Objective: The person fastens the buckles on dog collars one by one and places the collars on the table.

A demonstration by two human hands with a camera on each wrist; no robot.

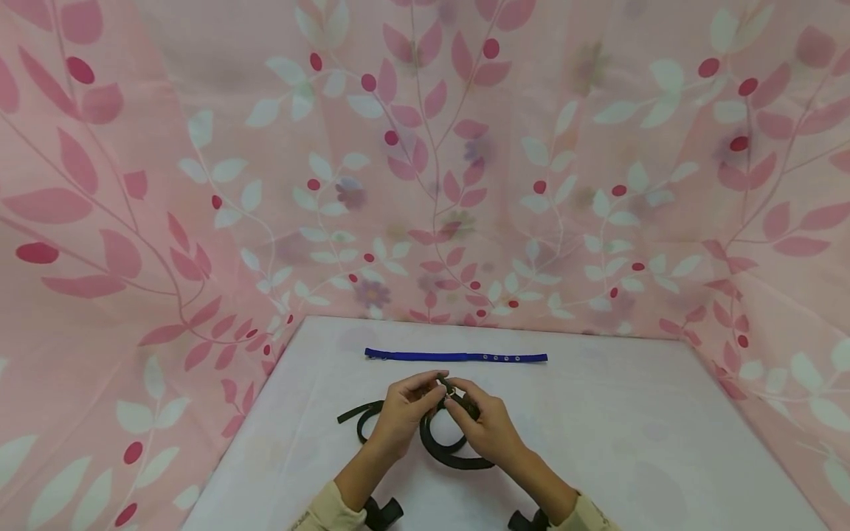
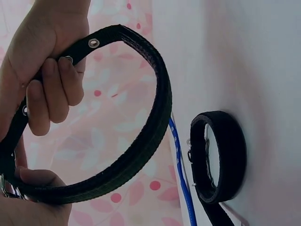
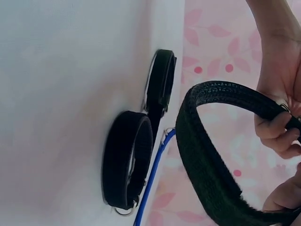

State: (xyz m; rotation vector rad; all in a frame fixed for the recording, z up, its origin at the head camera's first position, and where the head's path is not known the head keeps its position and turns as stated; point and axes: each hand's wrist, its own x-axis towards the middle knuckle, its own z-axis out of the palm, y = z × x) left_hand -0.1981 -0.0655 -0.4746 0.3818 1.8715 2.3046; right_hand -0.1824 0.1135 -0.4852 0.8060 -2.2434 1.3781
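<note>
Both hands hold up a dark green collar with metal eyelets and a buckle, bent into a loop that hangs downward. My left hand grips it at the buckle end. My right hand pinches the eyelet end, with fingers curled against the strap in the left wrist view. The fingertips of both hands nearly meet in the head view, hiding part of the buckle. Below the hands, a rolled black collar with a metal ring stands on its edge on the table.
A second coiled dark collar lies to the left, its strap end stretching out. Farther back, a blue collar with eyelets lies straight across the white table. Pink leaf-patterned cloth surrounds the table's back and sides.
</note>
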